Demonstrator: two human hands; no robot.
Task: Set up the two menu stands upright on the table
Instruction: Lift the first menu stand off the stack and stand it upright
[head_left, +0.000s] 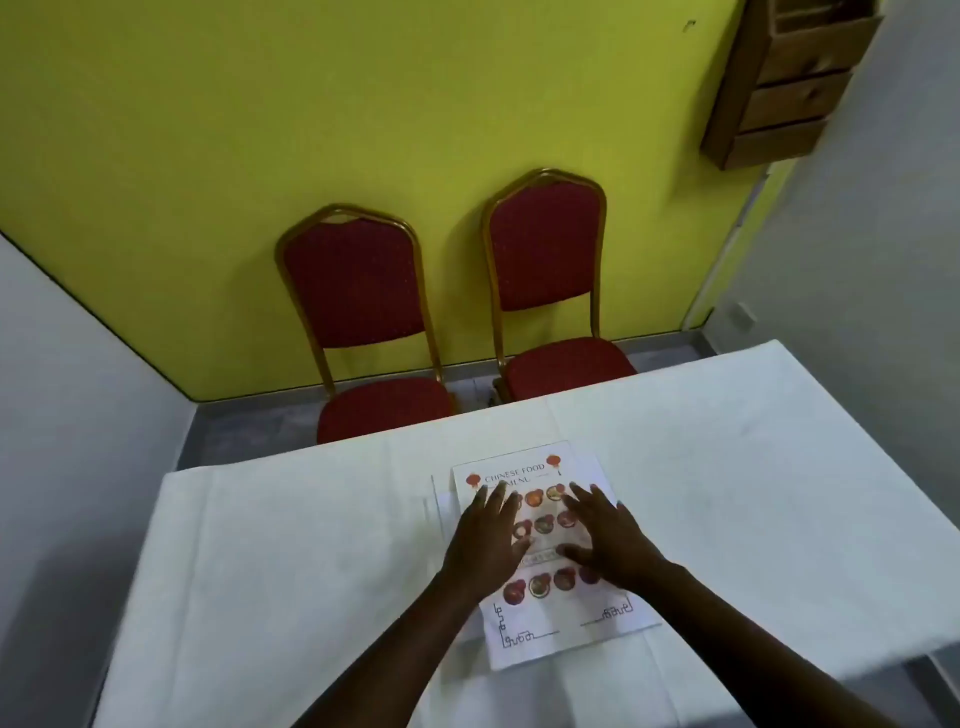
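A menu stand (550, 618) lies flat on the white tablecloth (291, 561), its face printed "Chinese Food Menu" with round dish pictures. The clear edges of a second flat stand (439, 501) stick out from under it at the left and the far right. My left hand (488, 540) rests over the left half of the top menu, fingers spread. On the right half lies my right hand (605, 535), fingers apart too. Neither hand holds anything. Both menus lie near the middle of the table.
Two red padded chairs with gold frames, one (363, 322) at the left and one (550, 280) at the right, stand against the yellow wall beyond the table's far edge. A wooden drawer unit (784, 88) hangs at the upper right. Grey floor shows around the table.
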